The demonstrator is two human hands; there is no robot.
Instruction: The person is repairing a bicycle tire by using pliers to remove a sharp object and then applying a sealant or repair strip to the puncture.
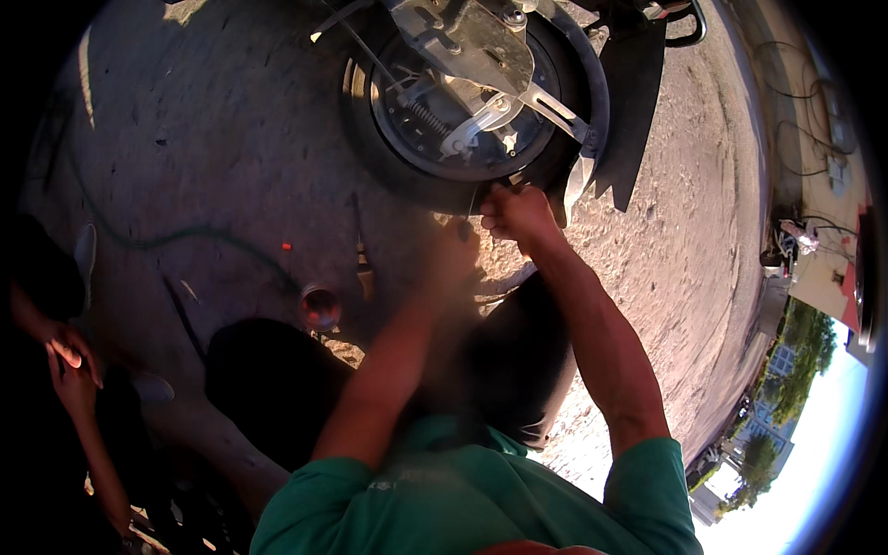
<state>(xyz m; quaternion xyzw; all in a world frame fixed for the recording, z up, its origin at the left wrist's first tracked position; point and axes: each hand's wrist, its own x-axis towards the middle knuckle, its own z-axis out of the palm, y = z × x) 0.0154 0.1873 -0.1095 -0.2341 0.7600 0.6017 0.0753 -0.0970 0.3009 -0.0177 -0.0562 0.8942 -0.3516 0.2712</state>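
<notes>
The rear-looking wheel of a two-wheeler stands ahead of me, with a black tyre (407, 185) around a rim and a hub with a coil spring (429, 118) and a metal lever (481, 125). My right hand (520, 215) is at the tyre's near edge, its fingers closed in a pinch; what they hold is hidden. A thin pale strand (474, 200) curves between my hands. My left hand (453, 248) is just left of the right one, smeared and in shadow, so its grip does not show.
A screwdriver-like tool (364, 268) lies on the ground left of my hands, beside a round reddish container (320, 307). A green hose (185, 234) runs across the ground near a small orange piece (287, 246). Another person's hands (72, 359) are at the left. A black mudguard (634, 111) hangs behind the wheel.
</notes>
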